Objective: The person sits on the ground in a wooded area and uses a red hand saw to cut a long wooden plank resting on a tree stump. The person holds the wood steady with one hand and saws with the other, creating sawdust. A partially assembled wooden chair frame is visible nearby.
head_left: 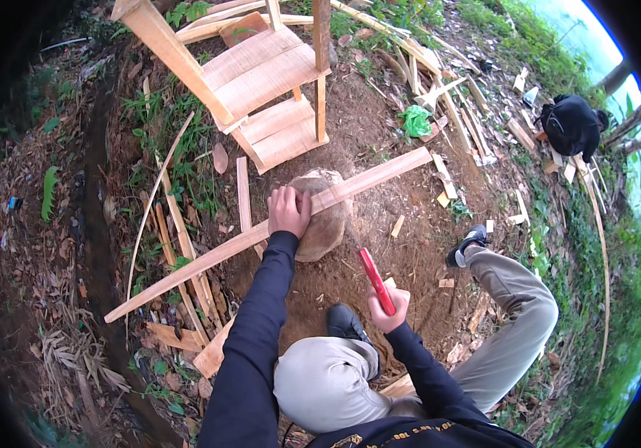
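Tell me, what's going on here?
A person outdoors is working with bare hands at a wooden stump. The left hand holds a long wooden strip across the top of it, both ends sticking out past the stump. The right hand grips a red-handled tool pointing toward the strip; its far end is too blurred to make out. Beyond stands a bare wood structure with boards fitted across it, and loose wood pieces lie around.

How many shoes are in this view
2: the left shoe below the stump, partly covered by the left trouser leg; the right shoe, right of the red handle.
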A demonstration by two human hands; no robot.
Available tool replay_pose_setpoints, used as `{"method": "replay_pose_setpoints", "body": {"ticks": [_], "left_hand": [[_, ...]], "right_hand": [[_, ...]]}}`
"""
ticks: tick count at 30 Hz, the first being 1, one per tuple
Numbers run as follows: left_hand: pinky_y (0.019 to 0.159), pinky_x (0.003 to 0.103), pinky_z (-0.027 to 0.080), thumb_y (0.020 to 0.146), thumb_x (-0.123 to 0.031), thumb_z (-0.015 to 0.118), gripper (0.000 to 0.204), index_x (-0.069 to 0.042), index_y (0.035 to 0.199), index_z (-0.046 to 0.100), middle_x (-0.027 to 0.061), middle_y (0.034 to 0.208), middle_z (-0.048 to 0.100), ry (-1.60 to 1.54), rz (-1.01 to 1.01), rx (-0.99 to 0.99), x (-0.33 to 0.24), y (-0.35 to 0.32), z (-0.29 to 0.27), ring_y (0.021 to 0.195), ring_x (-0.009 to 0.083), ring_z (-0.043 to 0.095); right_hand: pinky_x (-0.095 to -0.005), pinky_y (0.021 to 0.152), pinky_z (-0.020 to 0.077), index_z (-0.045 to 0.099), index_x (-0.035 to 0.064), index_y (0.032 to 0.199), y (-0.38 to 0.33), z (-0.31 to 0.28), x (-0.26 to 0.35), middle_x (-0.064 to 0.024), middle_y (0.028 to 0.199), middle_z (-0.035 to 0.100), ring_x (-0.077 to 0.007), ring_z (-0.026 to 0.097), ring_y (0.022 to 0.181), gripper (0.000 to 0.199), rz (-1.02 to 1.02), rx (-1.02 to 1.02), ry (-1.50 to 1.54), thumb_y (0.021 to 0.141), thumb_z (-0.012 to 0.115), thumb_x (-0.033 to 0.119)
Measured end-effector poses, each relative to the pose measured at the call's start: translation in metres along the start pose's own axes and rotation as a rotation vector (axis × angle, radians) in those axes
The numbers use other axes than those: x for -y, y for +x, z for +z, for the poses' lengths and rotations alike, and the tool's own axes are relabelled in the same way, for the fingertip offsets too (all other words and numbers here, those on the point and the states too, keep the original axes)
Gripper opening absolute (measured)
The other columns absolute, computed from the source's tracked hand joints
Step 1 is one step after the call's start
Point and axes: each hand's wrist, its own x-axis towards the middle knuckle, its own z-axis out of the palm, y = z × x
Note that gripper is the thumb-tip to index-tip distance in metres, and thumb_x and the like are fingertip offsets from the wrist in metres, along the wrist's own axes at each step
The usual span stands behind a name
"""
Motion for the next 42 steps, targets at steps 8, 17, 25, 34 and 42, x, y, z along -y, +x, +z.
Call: {"method": "replay_pose_setpoints", "body": {"ticks": [8,17,25,34,42], "left_hand": [[0.074,0.043,0.041,0.089,-0.021,0.067,0.025,-0.006,0.076,0.051,0.0104,0.077,0.053,-0.01,-0.012,0.014,0.004,0.001,0.001,0.078,0.0312,0.053],[0.073,0.043,0.041,0.089,-0.022,0.067,0.027,-0.006,0.076,0.05,0.0105,0.076,0.051,-0.002,-0.016,0.012,0.003,0.002,-0.001,0.077,0.0312,0.051],[0.074,0.042,0.041,0.089,-0.023,0.067,0.027,-0.007,0.076,0.05,0.0099,0.077,0.051,0.041,-0.03,0.025,0.006,-0.001,-0.001,0.079,0.0306,0.052],[0.073,0.042,0.041,0.088,-0.025,0.067,0.026,-0.009,0.075,0.051,0.0087,0.079,0.051,0.005,-0.031,0.033,0.006,0.001,0.001,0.079,0.0295,0.052],[0.072,0.042,0.041,0.088,-0.024,0.067,0.026,-0.008,0.074,0.051,0.0097,0.079,0.052,0.046,-0.023,0.021,0.006,0.0,-0.001,0.079,0.0297,0.052]], "right_hand": [[-0.0308,0.05,0.045,0.067,0.0029,0.08,0.042,0.003,0.013,-0.0092,0.054,0.053,-0.0178,0.058,0.045,0.003,0.042,0.012,0.04,0.078,0.066,0.005],[-0.0301,0.05,0.0453,0.065,0.0033,0.076,0.035,0.005,0.016,-0.0081,0.055,0.055,-0.0174,0.057,0.045,0.002,0.066,0.042,0.026,0.077,0.066,0.005],[-0.0284,0.05,0.0445,0.064,0.0028,0.076,0.04,0.006,0.021,-0.0076,0.057,0.055,-0.0151,0.057,0.047,0.003,0.063,0.087,0.011,0.079,0.064,0.003],[-0.0287,0.049,0.0422,0.063,0.0023,0.075,0.029,-0.005,0.022,-0.0067,0.054,0.051,-0.0116,0.053,0.046,0.005,0.075,0.057,-0.003,0.08,0.066,0.003],[-0.0288,0.047,0.0415,0.064,0.0039,0.076,0.035,0.011,0.011,-0.006,0.053,0.051,-0.0135,0.053,0.044,0.004,0.029,0.036,0.051,0.078,0.067,0.004]]}}
